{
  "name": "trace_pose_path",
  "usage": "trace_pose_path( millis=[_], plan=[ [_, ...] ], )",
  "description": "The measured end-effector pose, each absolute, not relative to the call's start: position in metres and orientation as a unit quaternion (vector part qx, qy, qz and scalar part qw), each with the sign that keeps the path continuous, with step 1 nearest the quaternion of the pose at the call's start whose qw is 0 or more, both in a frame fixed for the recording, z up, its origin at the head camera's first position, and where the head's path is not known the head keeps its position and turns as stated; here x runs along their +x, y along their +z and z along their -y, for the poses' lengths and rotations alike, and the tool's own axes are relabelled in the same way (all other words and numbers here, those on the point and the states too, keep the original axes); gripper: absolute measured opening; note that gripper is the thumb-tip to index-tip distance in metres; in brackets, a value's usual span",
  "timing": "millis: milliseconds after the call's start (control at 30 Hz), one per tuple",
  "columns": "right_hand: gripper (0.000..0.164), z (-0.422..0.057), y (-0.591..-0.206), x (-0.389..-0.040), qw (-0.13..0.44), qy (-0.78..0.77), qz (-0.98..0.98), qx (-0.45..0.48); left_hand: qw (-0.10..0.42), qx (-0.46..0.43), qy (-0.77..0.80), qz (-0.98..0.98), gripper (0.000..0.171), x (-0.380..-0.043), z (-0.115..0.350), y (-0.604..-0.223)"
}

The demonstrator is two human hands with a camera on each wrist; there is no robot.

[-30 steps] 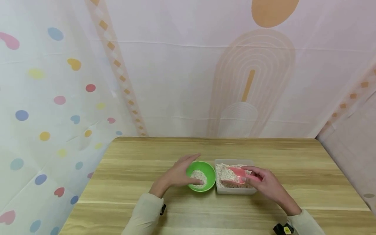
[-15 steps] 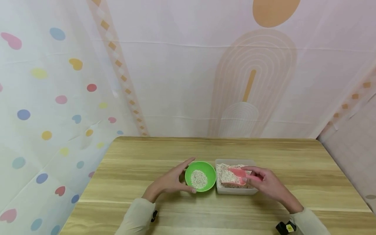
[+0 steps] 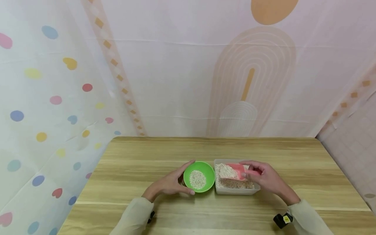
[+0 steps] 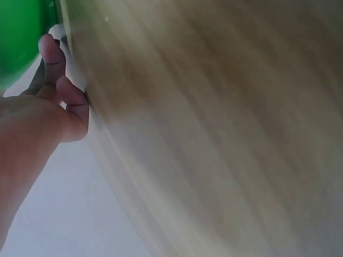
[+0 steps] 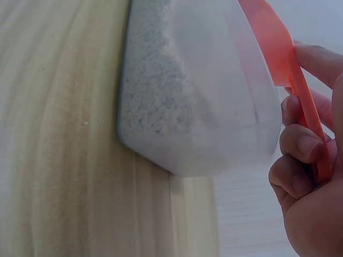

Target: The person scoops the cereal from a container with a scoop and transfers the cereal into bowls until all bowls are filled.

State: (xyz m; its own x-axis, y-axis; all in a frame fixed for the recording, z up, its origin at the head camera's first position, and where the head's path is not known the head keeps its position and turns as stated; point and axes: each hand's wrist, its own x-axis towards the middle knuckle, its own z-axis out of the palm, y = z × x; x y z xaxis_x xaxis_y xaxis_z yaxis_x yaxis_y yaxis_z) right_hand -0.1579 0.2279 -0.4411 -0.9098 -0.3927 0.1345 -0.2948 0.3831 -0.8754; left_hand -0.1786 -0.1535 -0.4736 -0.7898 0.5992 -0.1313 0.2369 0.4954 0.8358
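Note:
My left hand (image 3: 170, 182) curves round the left side of a green bowl (image 3: 210, 178), thumb at the near rim and forefinger at the far rim. A patch of pale oats (image 3: 197, 179) lies in the bowl's bottom. In the left wrist view the bowl (image 4: 24, 43) shows only partly, at the upper left. My right hand (image 3: 267, 178) pinches the handle of a pink scoop (image 3: 240, 170), which carries a heap of oats. The scoop is over a translucent plastic box (image 3: 236, 192) of oats. Fingers wrap the scoop's handle (image 5: 308, 112) in the right wrist view.
Bowl and box stand side by side, rims close together, on a wood-grain table (image 3: 152, 150). A patterned cloth (image 3: 176, 81) hangs behind the table's far edge, and a dotted one (image 3: 97, 81) hangs at the left.
My left hand has drawn back from over the bowl to its left side, curving round the rim. My right hand has raised and tilted the loaded scoop slightly above the box.

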Motion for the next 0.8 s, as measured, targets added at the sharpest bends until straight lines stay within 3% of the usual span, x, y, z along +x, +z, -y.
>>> trace_pose_path(
  millis=[233,800],
  plan=[
    [0.037,-0.2266,-0.4423,-0.1596,0.065,-0.52,-0.827,-0.204,0.217,0.245,0.43,-0.841,0.109,-0.1784,0.1513,-0.4753],
    [0.034,-0.2302,-0.4366,-0.1573,0.045,-0.517,-0.825,-0.222,0.231,0.243,0.423,-0.842,0.11,-0.1778,0.1474,-0.475]
  ],
)
